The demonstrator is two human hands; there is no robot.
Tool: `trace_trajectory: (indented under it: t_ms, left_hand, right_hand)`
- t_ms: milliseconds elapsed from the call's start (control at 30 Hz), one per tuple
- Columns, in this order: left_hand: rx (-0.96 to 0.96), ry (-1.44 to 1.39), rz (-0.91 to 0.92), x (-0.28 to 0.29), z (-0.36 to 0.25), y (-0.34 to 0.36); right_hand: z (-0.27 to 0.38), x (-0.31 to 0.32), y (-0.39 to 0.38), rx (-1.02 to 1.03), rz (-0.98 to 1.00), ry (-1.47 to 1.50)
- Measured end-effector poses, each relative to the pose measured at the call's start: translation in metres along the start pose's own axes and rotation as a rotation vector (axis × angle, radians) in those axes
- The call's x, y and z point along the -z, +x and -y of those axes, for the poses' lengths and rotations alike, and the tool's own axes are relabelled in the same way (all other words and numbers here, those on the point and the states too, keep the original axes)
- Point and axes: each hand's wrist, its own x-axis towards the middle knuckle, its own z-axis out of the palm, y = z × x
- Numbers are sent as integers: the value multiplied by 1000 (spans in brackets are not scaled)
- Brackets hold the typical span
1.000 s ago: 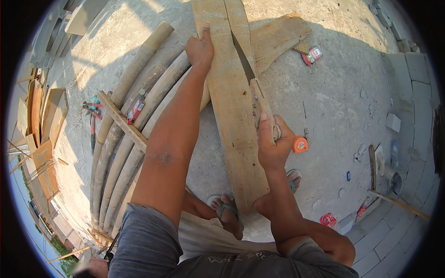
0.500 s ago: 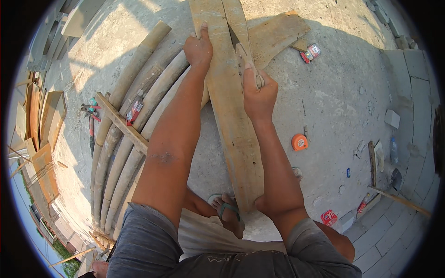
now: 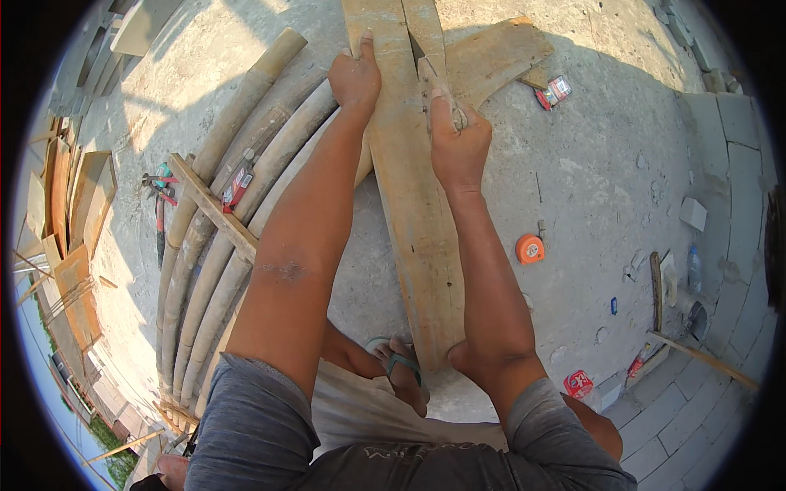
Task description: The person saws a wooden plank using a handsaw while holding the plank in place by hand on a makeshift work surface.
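Note:
A long yellowish plank [image 3: 409,254] runs up the middle, with a lengthwise cut in its upper part. My left hand [image 3: 354,82] grips its upper left side, thumb pointing up along the wood. My right hand [image 3: 458,143] is closed round the light wooden handle of a hand saw [image 3: 428,82], whose dark blade sits in the cut, mostly hidden. A second, angled board [image 3: 499,53] lies at the upper right of the plank. My right knee [image 3: 460,358] is at the plank's lower end.
Bamboo poles [image 3: 192,303] lie on the left with a batten [image 3: 213,204], pliers [image 3: 155,180] and a red packet [image 3: 239,182]. An orange tape measure [image 3: 530,249] and another packet [image 3: 553,92] lie on the concrete to the right. Pale blocks [image 3: 729,180] line the right edge; plywood pieces [image 3: 82,204] lean at far left.
My right hand and the saw have moved up along the cut, away from my body, since a second ago. My left hand stays on the plank.

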Motion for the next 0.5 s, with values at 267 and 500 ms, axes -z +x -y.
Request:
trace_trajectory:
  t_ms: [267, 500]
  left_hand:
    - [7, 71, -5, 13, 1, 5]
    - [3, 53, -24, 15, 8, 11]
  right_hand:
    - [0, 11, -43, -16, -31, 62]
    - [10, 39, -91, -173, 14, 160]
